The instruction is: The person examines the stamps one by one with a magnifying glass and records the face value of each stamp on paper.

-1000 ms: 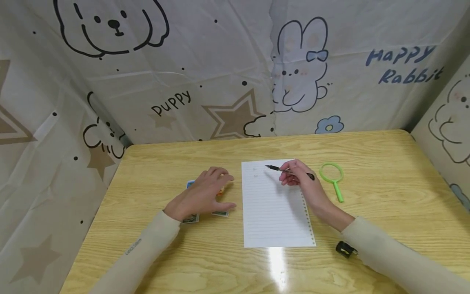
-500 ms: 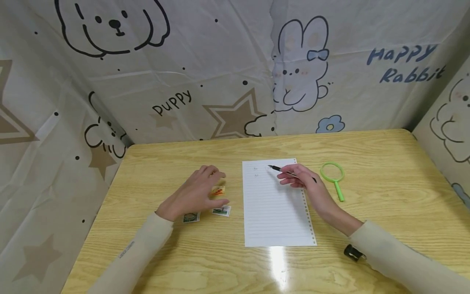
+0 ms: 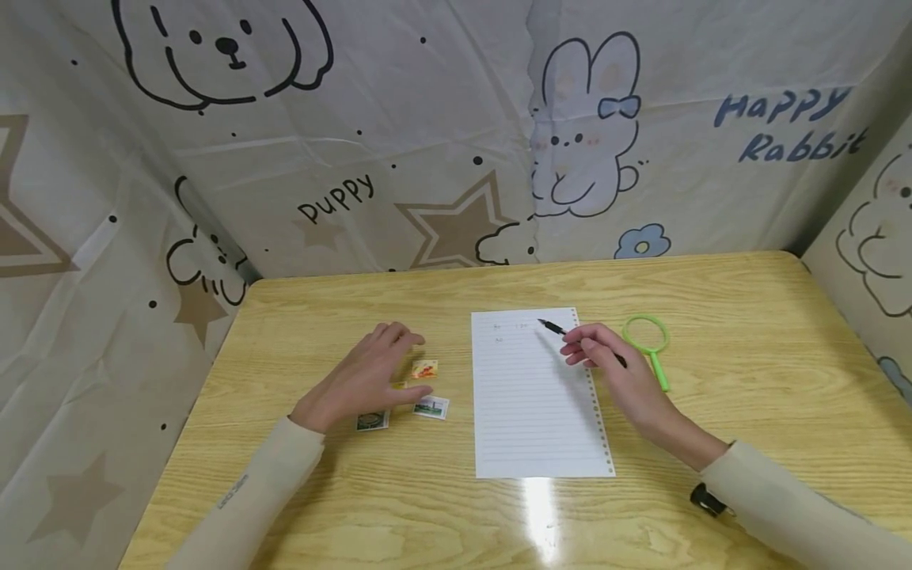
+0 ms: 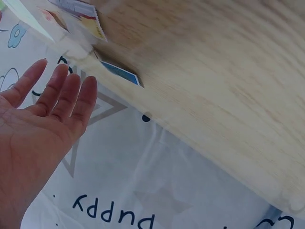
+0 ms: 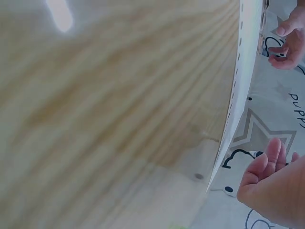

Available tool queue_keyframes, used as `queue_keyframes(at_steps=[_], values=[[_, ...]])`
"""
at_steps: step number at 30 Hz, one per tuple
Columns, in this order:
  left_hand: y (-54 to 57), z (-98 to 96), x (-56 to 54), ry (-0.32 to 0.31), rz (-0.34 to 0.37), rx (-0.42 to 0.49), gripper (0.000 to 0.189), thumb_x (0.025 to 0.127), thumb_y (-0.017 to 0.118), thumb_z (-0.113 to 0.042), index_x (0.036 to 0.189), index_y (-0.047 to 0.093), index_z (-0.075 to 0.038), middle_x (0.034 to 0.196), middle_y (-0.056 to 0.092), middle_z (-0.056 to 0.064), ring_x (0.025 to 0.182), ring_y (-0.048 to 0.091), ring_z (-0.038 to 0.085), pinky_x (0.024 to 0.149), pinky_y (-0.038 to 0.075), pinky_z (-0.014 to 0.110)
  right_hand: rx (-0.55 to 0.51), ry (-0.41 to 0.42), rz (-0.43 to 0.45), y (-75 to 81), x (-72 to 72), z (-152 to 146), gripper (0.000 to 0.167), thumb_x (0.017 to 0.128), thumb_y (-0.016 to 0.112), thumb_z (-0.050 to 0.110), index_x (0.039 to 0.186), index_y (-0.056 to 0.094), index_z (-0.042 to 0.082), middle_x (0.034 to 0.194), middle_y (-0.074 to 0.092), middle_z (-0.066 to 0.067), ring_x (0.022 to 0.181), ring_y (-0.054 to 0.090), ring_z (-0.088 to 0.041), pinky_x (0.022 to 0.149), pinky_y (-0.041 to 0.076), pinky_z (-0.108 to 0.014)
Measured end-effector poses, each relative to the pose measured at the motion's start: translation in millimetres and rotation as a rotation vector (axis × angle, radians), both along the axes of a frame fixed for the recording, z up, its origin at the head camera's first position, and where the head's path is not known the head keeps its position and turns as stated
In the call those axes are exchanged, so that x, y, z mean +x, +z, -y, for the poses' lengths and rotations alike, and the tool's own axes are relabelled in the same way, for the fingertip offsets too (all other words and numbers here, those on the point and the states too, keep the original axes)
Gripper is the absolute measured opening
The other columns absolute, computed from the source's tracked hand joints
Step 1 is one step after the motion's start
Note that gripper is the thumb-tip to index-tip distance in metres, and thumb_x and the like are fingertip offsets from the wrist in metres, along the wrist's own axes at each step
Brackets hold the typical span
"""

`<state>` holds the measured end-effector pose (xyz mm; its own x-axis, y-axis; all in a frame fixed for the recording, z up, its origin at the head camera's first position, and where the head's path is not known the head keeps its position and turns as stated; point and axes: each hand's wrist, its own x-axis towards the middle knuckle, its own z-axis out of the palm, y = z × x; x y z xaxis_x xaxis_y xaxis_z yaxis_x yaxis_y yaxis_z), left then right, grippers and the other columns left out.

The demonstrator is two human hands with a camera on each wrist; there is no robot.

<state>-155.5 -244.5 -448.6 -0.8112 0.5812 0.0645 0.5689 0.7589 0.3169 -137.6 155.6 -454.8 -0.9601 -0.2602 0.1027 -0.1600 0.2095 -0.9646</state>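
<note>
My right hand (image 3: 620,372) pinches a black pen (image 3: 552,326), its tip over the upper part of a lined loose-leaf sheet (image 3: 541,419). Faint handwriting marks the sheet's top lines, too small to read. Over the table to the left, my left hand (image 3: 359,376) is spread with thumb and fingers apart, holding nothing. Small stamp-like pictures lie around it: an orange one (image 3: 425,369), a green one (image 3: 431,408) and a dark one (image 3: 373,420) partly under the hand. In the left wrist view, a blue-faced stamp (image 4: 121,72) lies beyond the fingertips.
A green magnifying glass (image 3: 659,370) lies right of the sheet, close to my right hand. The wooden table (image 3: 399,507) ends at a cartoon-printed cloth (image 3: 442,119) behind and at both sides. A black strap device (image 3: 707,499) shows at my right sleeve.
My right hand has moved rightward with the pen, and a faint mark now shows on the top line. My left hand has drawn back leftward, uncovering the orange and green stamps.
</note>
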Motion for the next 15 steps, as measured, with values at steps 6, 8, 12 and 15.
queue_keyframes(at_steps=[6,8,12,15], values=[[3.3,4.8,2.8,0.045,0.009,0.018,0.072,0.094,0.086,-0.046,0.144,0.061,0.0,0.137,0.058,0.014,0.129,0.052,0.035,0.109,0.045,0.057,0.046,0.001,0.012,0.6,5.5,-10,0.039,0.119,0.047,0.026,0.141,0.06,-0.003,0.134,0.067,-0.022,0.119,0.065,-0.021,0.102,0.048,-0.023],[4.8,6.5,3.6,0.059,0.012,0.021,0.073,0.094,0.086,-0.046,0.145,0.06,0.0,0.138,0.058,0.015,0.13,0.052,0.035,0.111,0.044,0.057,0.067,0.005,0.012,-0.1,7.4,-14,0.039,0.119,0.049,0.028,0.143,0.059,-0.001,0.137,0.065,-0.021,0.124,0.063,-0.021,0.103,0.047,-0.02],[5.0,11.2,4.0,0.075,0.015,0.024,0.072,0.096,0.084,-0.046,0.145,0.06,0.0,0.136,0.059,0.016,0.127,0.052,0.035,0.109,0.044,0.057,0.091,0.01,0.004,-1.2,9.8,-20,0.039,0.118,0.051,0.029,0.144,0.058,0.0,0.141,0.063,-0.02,0.131,0.059,-0.017,0.104,0.043,-0.015],[4.1,15.6,4.8,0.091,0.018,0.024,0.07,0.096,0.084,-0.045,0.144,0.061,0.0,0.134,0.059,0.016,0.125,0.053,0.034,0.108,0.045,0.057,0.109,0.011,-0.004,-1.3,10.4,-25,0.038,0.118,0.051,0.028,0.146,0.058,0.001,0.142,0.063,-0.018,0.132,0.057,-0.014,0.104,0.042,-0.014]])
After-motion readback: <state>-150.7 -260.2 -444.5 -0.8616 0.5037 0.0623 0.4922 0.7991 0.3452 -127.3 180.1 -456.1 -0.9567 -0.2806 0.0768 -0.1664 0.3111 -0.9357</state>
